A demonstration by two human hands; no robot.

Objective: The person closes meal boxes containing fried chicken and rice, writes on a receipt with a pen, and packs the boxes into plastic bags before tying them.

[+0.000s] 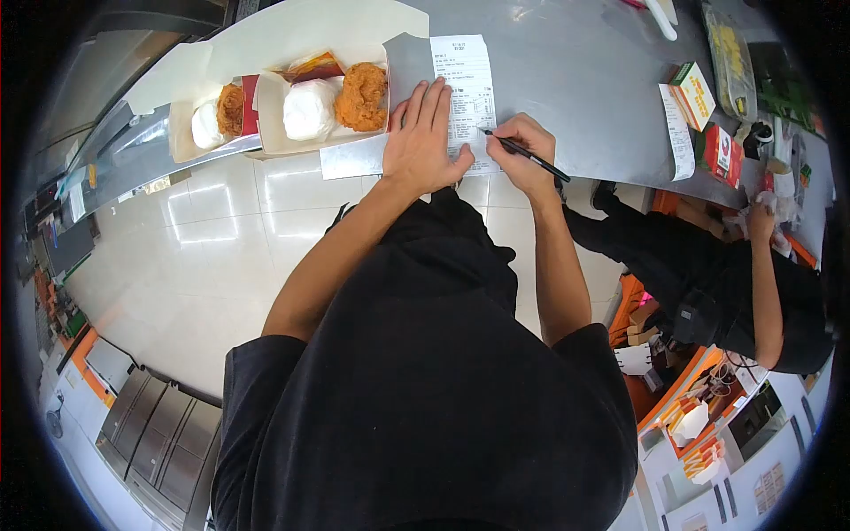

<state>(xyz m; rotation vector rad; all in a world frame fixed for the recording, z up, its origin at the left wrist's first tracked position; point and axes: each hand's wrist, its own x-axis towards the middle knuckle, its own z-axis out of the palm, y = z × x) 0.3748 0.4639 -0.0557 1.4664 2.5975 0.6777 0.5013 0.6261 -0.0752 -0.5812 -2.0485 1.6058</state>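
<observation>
I have the printed receipt (469,97) at the upper middle of the frame, lying on the counter (584,80) near its edge. My left hand (421,142) is laid flat, fingers stretched out close together and thumb apart, covering part of the receipt's left side; my right hand (524,152) pinches a black pen (547,165), tip at the print. Another white sheet (350,163) shows below the left hand. Just left of that hand I see an open cardboard box (274,124) holding a smooth, rounded white bundle (310,111), a craggy golden-brown fried piece (361,96) and an orange-and-red packet (314,66). Further left, a second open box (181,134) holds another white bundle (207,126) and a fried piece (230,109), partly hidden by a red panel (250,102). The counter is smooth grey metal. At the upper right I make out a clear tub (748,97) with yellowish contents, a small yellow-and-white carton (693,93), a red box (723,155) and a second slip (678,133). A co-worker in black (691,265) stands at the right; glossy pale floor tiles (195,265) show at the left.
</observation>
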